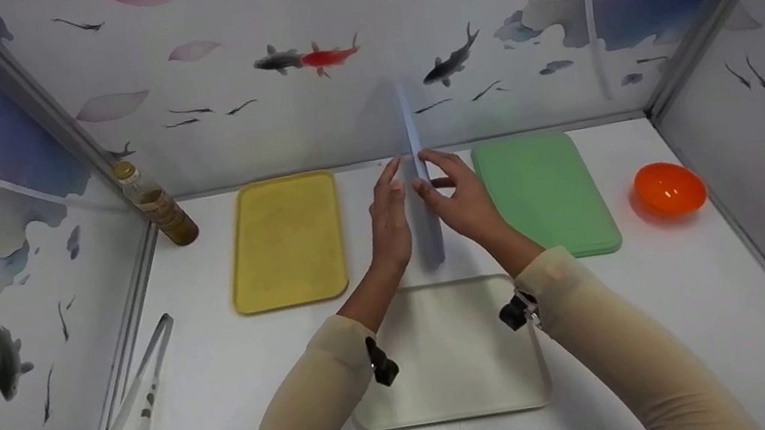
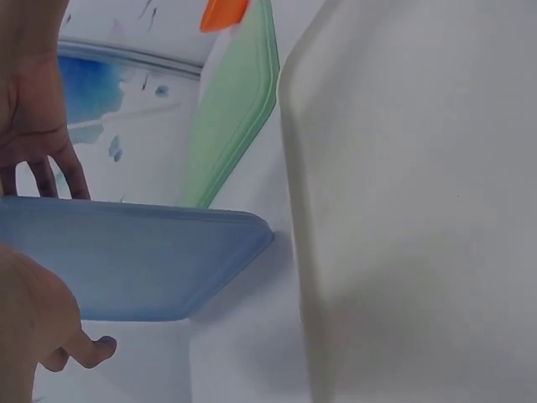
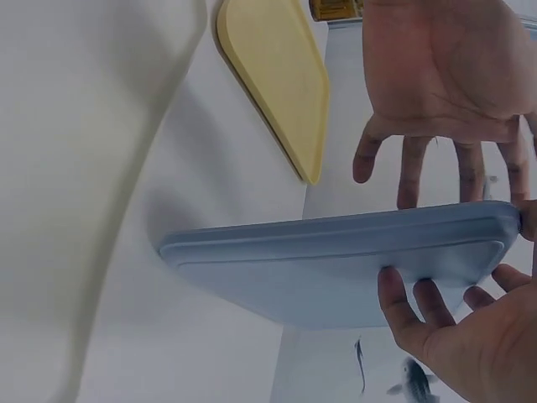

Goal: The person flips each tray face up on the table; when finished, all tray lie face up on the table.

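A blue tray (image 1: 435,241) stands on its edge, nearly upright, beyond the cream tray (image 1: 460,355). My right hand (image 1: 459,196) holds it near the top: in the right wrist view the fingertips (image 3: 390,281) press one broad face of the blue tray (image 3: 336,243), and the thumb reaches over its edge. On the other side is my left hand (image 1: 390,225), its fingers fairly straight and apart from the tray in the head view. Left and right of the hands lie a yellow tray (image 1: 288,240) and a green tray (image 1: 542,195).
An orange bowl (image 1: 669,189) sits at the right. At the back left stands a bottle (image 1: 160,210) with a yellow cap, against the side wall. Tongs (image 1: 140,391) lie at the left edge. Printed walls (image 1: 338,123) close off the back and sides.
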`<state>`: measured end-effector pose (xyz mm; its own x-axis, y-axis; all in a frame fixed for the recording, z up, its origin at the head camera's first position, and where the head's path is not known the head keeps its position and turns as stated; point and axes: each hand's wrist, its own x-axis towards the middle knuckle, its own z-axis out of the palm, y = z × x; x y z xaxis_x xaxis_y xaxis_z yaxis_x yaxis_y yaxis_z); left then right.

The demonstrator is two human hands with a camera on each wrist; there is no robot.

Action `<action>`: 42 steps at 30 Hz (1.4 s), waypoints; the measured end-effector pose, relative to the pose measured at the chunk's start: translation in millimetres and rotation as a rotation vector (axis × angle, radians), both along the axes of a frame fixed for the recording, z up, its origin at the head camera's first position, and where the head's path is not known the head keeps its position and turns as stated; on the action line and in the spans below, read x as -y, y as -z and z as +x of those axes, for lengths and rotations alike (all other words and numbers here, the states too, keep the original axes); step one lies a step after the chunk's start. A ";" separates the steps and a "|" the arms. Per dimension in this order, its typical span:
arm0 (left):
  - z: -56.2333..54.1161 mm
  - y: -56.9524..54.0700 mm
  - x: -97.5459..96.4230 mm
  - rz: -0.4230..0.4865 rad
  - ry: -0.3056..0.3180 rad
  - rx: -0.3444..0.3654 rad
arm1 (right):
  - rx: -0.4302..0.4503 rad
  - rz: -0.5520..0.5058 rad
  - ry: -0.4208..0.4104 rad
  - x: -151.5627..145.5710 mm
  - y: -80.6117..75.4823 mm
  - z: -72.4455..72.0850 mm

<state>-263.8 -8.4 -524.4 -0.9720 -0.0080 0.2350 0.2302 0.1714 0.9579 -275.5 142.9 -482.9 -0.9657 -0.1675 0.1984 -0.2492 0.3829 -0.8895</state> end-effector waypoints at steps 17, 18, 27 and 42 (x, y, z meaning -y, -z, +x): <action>-14.4 42.9 -13.9 -0.389 -0.028 0.476 | 0.184 -0.114 0.009 -17.5 1.6 6.9; -15.5 44.8 -13.7 -0.380 -0.017 0.485 | 0.188 -0.127 0.008 -18.4 1.7 7.1; -65.9 121.2 -12.8 -0.364 0.072 0.525 | 0.224 -0.172 0.043 -24.4 -1.9 8.4; -20.8 44.0 -9.4 -0.199 0.147 0.518 | 0.290 -0.320 0.032 -30.8 -7.1 12.9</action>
<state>-284.6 1.0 -568.4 -0.9481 0.1319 -0.2892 -0.2256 0.3617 0.9046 -262.6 173.7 -475.8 -0.9929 -0.1103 -0.0447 0.0359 0.0803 -0.9961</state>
